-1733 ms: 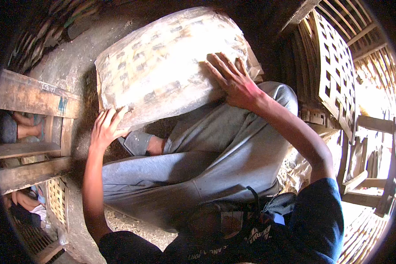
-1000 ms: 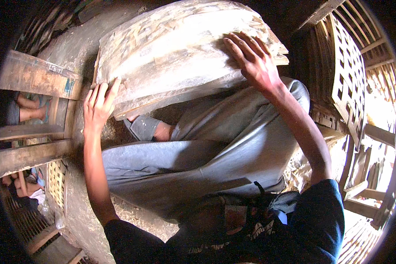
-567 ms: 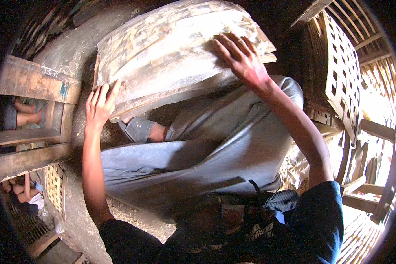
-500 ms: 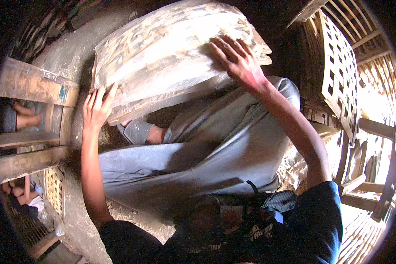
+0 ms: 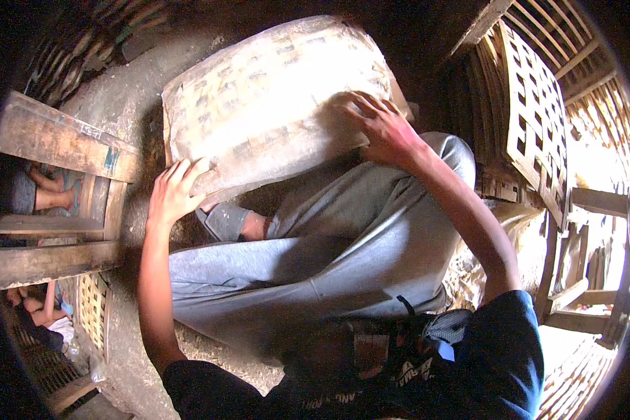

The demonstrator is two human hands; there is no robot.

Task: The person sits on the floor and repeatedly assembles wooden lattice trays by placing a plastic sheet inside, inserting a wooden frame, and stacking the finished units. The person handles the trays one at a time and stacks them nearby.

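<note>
A pale, rectangular woven panel [image 5: 231, 119] with a milky, see-through covering lies tilted in front of my legs. Bright light washes out its middle, and a check weave shows through the covering. At the near left corner, my left hand [image 5: 173, 192] is closed on the panel's edge, its fingers bent over the top. My right hand [image 5: 385, 133] grips the near right edge with curled fingers. The undersides of both hands are hidden, as is whatever supports the panel.
Grey trousers [image 5: 343, 245] cover my bent legs close below the panel. A wooden frame [image 5: 63, 143] stands at left, with another person's legs [image 5: 52, 192] behind it. At right stand upright lattice panels [image 5: 532, 105] and a slatted wall [image 5: 605, 112].
The panel has shifted slightly and its weave shows more plainly. The wooden edge along its near side no longer shows. My left hand has moved right, and my right hand down to the edge, fingers curling.
</note>
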